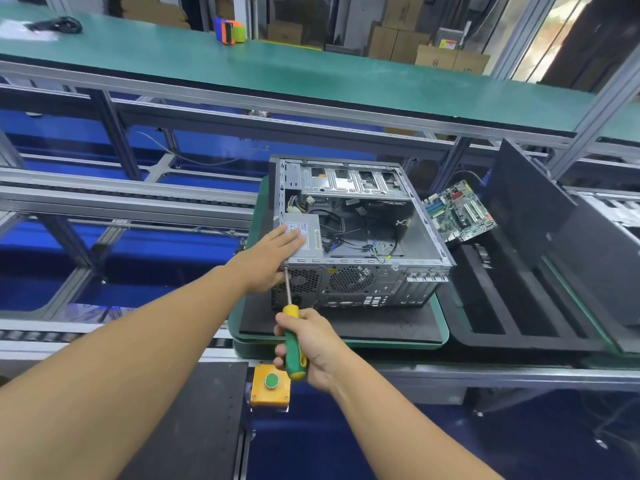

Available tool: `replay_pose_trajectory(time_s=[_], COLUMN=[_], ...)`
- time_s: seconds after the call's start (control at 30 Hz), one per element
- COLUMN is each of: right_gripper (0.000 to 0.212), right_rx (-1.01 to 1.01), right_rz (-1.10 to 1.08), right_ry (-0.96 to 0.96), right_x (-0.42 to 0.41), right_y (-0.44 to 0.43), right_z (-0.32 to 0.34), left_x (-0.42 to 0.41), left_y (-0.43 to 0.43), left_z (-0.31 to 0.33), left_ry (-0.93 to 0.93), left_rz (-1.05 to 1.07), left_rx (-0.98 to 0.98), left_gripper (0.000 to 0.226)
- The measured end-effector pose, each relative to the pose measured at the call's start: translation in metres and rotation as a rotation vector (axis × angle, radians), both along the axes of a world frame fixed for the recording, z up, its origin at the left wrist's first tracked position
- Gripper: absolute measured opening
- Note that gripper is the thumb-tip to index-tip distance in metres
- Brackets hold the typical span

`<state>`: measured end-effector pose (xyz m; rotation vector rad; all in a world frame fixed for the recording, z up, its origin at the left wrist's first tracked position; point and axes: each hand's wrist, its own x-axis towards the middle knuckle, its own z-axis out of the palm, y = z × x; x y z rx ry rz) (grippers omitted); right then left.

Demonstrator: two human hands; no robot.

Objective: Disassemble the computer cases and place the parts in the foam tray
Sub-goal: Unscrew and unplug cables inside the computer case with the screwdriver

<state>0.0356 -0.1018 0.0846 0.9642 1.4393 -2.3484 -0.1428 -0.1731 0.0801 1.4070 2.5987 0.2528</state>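
Left hand (272, 252) flat on power supply (306, 224); right hand (311, 344) grips screwdriver (290, 311) (tip at case (349, 280) rear)

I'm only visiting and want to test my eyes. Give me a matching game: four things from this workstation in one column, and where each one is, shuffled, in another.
Things
1. screwdriver
2. power supply
3. circuit board
4. yellow button box

Places
A. at the far end of the foam tray, right of the computer case
B. nearest the person, on this side of the right hand
C. gripped in the right hand
D. inside the computer case, under the flat left hand

Pairs: 1-C, 2-D, 3-A, 4-B
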Motion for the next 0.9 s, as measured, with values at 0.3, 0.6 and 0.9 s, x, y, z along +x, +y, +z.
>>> replay_pose_trajectory(time_s=[0.3, 0.6, 0.9], right_gripper=[0.028, 0.020, 0.026], right_rx=[-0.136, -0.024, -0.126], right_rz=[0.060, 0.002, 0.034], right_ry=[0.000, 0.011, 0.040], right_x=[0.002, 0.001, 0.002], right_y=[0.005, 0.002, -0.004], right_z=[0.008, 0.002, 0.011], left_x=[0.000, 0.024, 0.053], left_y=[-0.004, -0.022, -0.006], left_z=[-0.004, -0.012, 0.000], left_ry=[-0.122, -0.431, -1.098], left_rz=[0.032, 0.639, 0.856], left_rx=[0.089, 0.575, 0.554], left_gripper=[0.088, 0.024, 0.028])
